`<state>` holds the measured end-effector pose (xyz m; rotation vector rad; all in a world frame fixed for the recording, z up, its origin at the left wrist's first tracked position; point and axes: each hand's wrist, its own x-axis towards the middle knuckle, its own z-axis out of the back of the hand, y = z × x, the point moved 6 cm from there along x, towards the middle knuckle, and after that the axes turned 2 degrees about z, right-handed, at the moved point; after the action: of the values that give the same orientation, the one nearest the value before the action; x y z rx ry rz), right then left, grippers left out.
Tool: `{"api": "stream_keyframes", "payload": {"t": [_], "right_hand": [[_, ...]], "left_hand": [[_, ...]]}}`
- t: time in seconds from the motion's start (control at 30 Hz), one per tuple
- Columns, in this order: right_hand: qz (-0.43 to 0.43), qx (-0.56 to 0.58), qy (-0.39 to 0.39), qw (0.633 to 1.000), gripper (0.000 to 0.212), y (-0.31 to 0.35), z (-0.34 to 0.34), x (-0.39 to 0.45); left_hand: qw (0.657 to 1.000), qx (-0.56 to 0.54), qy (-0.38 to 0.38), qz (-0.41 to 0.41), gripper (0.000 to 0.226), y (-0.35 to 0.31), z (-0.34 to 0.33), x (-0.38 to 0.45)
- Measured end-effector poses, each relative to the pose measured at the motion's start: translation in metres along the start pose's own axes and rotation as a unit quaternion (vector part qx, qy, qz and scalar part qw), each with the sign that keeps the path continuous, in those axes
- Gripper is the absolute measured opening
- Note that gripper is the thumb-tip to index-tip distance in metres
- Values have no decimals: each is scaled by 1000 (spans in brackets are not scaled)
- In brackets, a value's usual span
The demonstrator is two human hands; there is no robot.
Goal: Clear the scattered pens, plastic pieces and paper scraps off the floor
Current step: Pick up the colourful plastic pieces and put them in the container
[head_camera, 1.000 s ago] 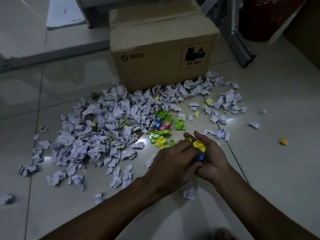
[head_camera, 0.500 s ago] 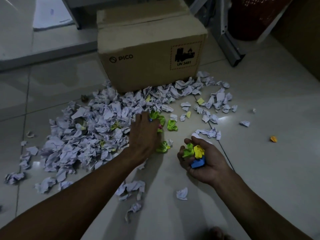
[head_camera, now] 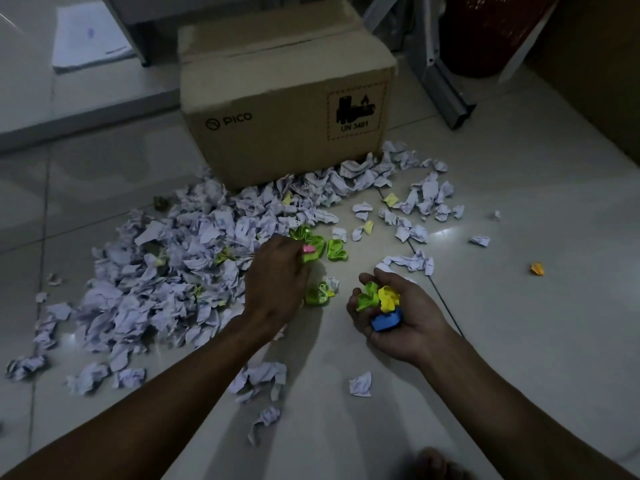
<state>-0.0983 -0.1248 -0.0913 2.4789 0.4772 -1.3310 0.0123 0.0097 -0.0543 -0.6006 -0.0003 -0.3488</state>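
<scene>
A cardboard box (head_camera: 287, 109) is sitting on the tiled floor (head_camera: 519, 341). A red basket (head_camera: 491, 32) is standing at the far right corner.

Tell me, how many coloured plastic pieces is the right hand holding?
3 show: a green piece toward the fingertips, a yellow piece beside it, and a blue piece nearest the wrist, all cupped in the right hand. Others may be hidden underneath.
</scene>
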Motion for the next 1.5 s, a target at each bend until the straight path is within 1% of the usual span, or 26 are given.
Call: {"api": "stream_keyframes", "payload": {"t": [0.03, 0.07, 0.13, 0.17, 0.2, 0.27, 0.33, 0.4, 0.47, 0.53, 0.6, 0.67, 0.7, 0.73, 0.77, 0.87, 0.93, 1.07, 1.17, 1.23, 1.27, 1.33, 1.37, 1.4, 1.47, 1.5], "right_hand": [[3, 2, -3, 1000, 27, 0, -1, 1], [7, 6, -1, 1000, 28, 0, -2, 1], [11, 17, 16, 1000, 26, 0, -7, 2], [14, 22, 32, 999, 25, 0, -11, 2], [17, 24, 47, 998, 28, 0, -13, 2], [18, 24, 72, 997, 31, -1, -16, 2], [16, 27, 86, 996, 33, -2, -17, 2], [15, 19, 97, 995, 34, -2, -17, 0], [11, 14, 107, 994, 32, -1, -17, -1], [14, 10, 109, 994, 32, 1, -19, -2], [28, -2, 108, 994, 32, 4, -19, -1], [34, -4, 108, 994, 33, 4, -21, -2], [34, 9, 117, 992, 37, 3, -22, -3], [32, 31, 124, 991, 45, 2, -23, -3], [25, 49, 130, 990, 47, 1, -24, -4], [20, 44, 103, 994, 17, -2, -22, -3], [26, 31, 87, 995, 18, -1, -21, -1], [28, 5, 75, 997, 22, -2, -20, 0], [27, -4, 81, 996, 35, -2, -20, 2], [25, 18, 91, 995, 43, -1, -21, 2], [28, 25, 87, 995, 41, 0, -20, 3], [38, 38, 59, 997, 27, 3, -17, 3], [39, 48, 46, 997, 24, 3, -15, 2], [39, 54, 41, 997, 22, 4, -14, 0], [44, 52, 41, 997, 22, 6, -13, -3], [45, 49, 39, 997, 20, 7, -12, -5]], "left_hand": [[996, -73, 5, 54, 19, 1, 3, 2], [980, -164, 15, 116, 15, 2, 5, 3], [913, -337, 56, 221, 11, -7, 4, 1], [886, -388, 78, 241, 10, -15, 3, -1], [872, -415, 100, 239, 10, -25, 4, -4], [869, -432, 142, 194, 12, -46, 5, -11], [894, -398, 165, 124, 15, -62, 6, -18], [926, -330, 173, 60, 25, -70, 5, -24], [949, -266, 169, 8, 34, -74, 3, -30], [968, -195, 141, -70, 31, -80, 4, -38], [976, -131, 108, -138, 30, -84, 1, -48], [978, -87, 89, -168, 37, -83, -6, -56], [978, -72, 84, -174, 41, -83, -9, -58], [980, -57, 78, -175, 45, -83, -11, -59], [982, -38, 73, -172, 47, -82, -12, -59], [986, 51, 67, -142, 51, -77, -16, -55], [986, 70, 79, -126, 52, -74, -18, -54], [983, 19, 129, -129, 57, -77, -22, -56], [978, -38, 142, -146, 59, -80, -15, -58], [982, -93, 99, -134, 50, -75, -3, -54], [985, -126, 63, -99, 44, -65, 2, -48], [988, -154, -6, -7, 33, -37, 12, -37], [991, -127, -17, 29, 31, -20, 12, -30], [996, -68, 2, 53, 31, -6, 10, -25], [993, 61, 82, 62, 39, 15, 0, -20], [987, 100, 116, 54, 45, 21, -5, -20]]}}
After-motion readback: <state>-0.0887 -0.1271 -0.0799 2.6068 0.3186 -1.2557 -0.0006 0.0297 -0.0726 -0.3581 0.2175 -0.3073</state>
